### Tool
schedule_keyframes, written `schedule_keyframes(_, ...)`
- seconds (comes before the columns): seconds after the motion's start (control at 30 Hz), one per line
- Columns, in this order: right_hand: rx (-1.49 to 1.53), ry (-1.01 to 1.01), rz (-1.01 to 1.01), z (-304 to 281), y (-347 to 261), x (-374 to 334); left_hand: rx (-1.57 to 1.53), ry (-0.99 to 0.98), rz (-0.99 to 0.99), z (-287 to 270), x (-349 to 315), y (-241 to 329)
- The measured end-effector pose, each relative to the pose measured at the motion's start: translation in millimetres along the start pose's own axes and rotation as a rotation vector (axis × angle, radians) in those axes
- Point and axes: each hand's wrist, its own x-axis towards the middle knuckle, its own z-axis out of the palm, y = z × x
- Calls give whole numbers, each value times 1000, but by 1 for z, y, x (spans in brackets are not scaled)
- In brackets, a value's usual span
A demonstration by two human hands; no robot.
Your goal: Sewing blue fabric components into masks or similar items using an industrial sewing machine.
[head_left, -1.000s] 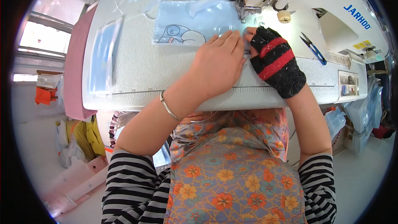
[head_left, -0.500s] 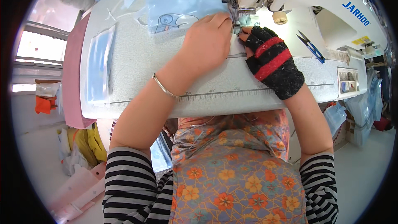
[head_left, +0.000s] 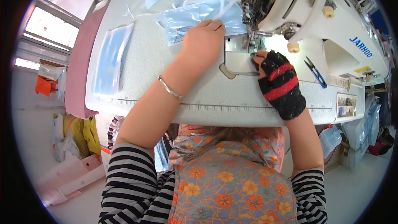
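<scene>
White table [head_left: 137,95], ruler strip along front edge; window left. Yellow label [head_left: 363,69] on machine [head_left: 331,20]. Left hand [head_left: 203,41] flat, released, pressing blue fabric [head_left: 195,16]; gloved right hand [head_left: 278,82] unclenched, fingertips on plate [head_left: 238,60].

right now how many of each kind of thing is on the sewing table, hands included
hands: 2, left hand, right hand
sewing machine: 1
blue thread snips: 1
light blue fabric piece under the left hand: 1
flat blue piece at the table's left: 1
total: 6

Blue snips [head_left: 316,73], pink cloth [head_left: 83,58]
</scene>
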Motion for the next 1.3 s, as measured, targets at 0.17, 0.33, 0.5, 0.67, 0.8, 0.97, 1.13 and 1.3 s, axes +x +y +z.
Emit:
schedule_keyframes(0.17,-46,16,-43,2,3,-2,15,-3,-45,39,76,-50)
schedule_keyframes(0.33,9,-55,20,2,0,-1,16,64,-22,97,176,-119)
schedule_keyframes(0.5,-33,-48,146,-7,16,-2,364,47,43,51,270,-74)
schedule_keyframes(0.67,35,-88,106,-3,3,9,330,215,67,24,280,-152)
schedule_keyframes(0.8,57,-71,147,-2,10,3,-190,648,-169,-57,225,-119)
schedule_keyframes(0.97,-13,-2,40,11,21,-3,125,663,15,-156,26,-79)
schedule_keyframes(1.13,9,-25,20,11,39,-6,280,166,-257,-173,-219,-2)
schedule_keyframes(1.3,-43,-76,-47,8,45,5,173,-119,-856,-117,-373,37)
